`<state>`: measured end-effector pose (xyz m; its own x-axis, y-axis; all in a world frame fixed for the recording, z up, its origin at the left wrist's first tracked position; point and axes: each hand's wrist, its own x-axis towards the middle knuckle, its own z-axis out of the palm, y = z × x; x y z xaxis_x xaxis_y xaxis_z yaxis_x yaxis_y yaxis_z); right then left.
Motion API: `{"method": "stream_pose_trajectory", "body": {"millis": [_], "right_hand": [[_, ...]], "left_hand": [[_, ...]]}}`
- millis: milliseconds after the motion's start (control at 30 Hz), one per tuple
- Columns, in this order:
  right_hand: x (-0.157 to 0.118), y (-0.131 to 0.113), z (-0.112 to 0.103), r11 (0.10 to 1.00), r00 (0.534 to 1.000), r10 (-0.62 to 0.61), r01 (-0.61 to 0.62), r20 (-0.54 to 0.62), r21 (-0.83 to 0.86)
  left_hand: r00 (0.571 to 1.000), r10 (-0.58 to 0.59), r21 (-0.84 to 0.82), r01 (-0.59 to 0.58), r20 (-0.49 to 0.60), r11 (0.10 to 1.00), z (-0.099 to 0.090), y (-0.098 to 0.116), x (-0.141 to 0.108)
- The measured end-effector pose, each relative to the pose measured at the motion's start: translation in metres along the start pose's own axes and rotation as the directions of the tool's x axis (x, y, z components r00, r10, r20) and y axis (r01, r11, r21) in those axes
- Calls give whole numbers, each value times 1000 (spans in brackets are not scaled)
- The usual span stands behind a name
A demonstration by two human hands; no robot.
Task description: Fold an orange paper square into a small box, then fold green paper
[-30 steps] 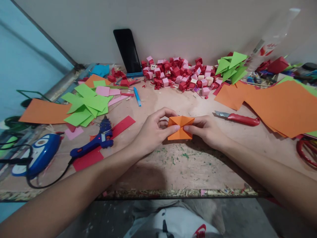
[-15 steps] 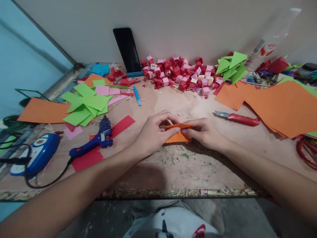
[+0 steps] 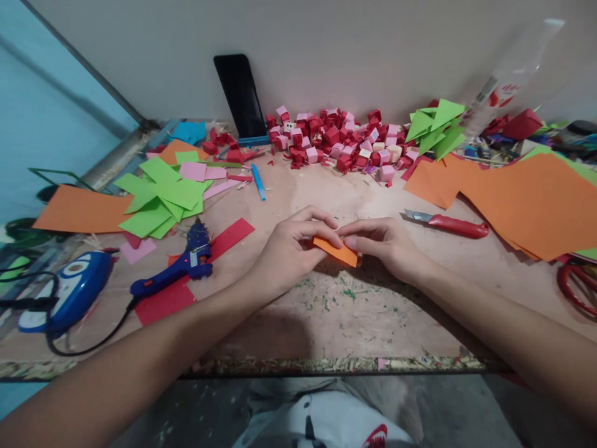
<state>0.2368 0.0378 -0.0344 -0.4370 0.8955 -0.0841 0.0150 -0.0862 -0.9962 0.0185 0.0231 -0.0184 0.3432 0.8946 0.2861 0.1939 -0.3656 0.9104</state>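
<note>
A small folded piece of orange paper (image 3: 336, 251) is held just above the wooden table, between both hands. My left hand (image 3: 298, 244) grips its left end, with the fingers bent over the top edge. On the right side, my right hand (image 3: 380, 244) pinches the paper between thumb and fingers. The fingertips of both hands nearly meet over the paper and hide part of its upper edge. To the right of my right hand lies a utility knife with a red handle (image 3: 459, 225). A blue glue gun (image 3: 180, 264) rests left of my left hand.
Green paper pieces (image 3: 161, 193) lie at the left. Small red and pink paper cubes (image 3: 336, 140) are piled at the back beside a propped phone (image 3: 240, 96). Large orange sheets (image 3: 532, 199), red-handled scissors (image 3: 578, 289) and a clear bottle (image 3: 508, 87) are at the right.
The orange paper has turned over and tilted, and now shows as a narrower strip slanting down to the right. The fingers of both hands have shifted on it.
</note>
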Motion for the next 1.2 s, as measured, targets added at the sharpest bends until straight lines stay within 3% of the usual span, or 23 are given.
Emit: {"method": "stream_pose_trajectory", "body": {"millis": [133, 333, 433, 567, 833, 1033, 1200], "right_hand": [[2, 3, 0, 999, 998, -32, 31, -51, -5], [2, 3, 3, 993, 986, -121, 118, -111, -31], [-1, 1, 7, 981, 981, -168, 157, -93, -117], [-3, 1, 9, 967, 975, -203, 185, -92, -177], [-3, 3, 6, 969, 985, -172, 169, 0, -177], [-3, 4, 5, 957, 976, -217, 206, -36, -203], [-3, 4, 5, 967, 981, -194, 189, -11, -171]], "left_hand": [[1000, -20, 14, 20, 11, 1000, -1, 1, 0], [974, -225, -231, 221, 9, 947, -7, 5, -2], [964, -266, -130, 264, 2, 956, -4, 10, 1], [935, -342, -90, 350, 88, 933, 2, 11, 1], [972, -232, 65, 229, 38, 971, 2, 6, -2], [968, -246, 39, 245, 38, 969, 2, 9, -1], [977, -209, 142, 201, 41, 969, 1, 9, -2]]}}
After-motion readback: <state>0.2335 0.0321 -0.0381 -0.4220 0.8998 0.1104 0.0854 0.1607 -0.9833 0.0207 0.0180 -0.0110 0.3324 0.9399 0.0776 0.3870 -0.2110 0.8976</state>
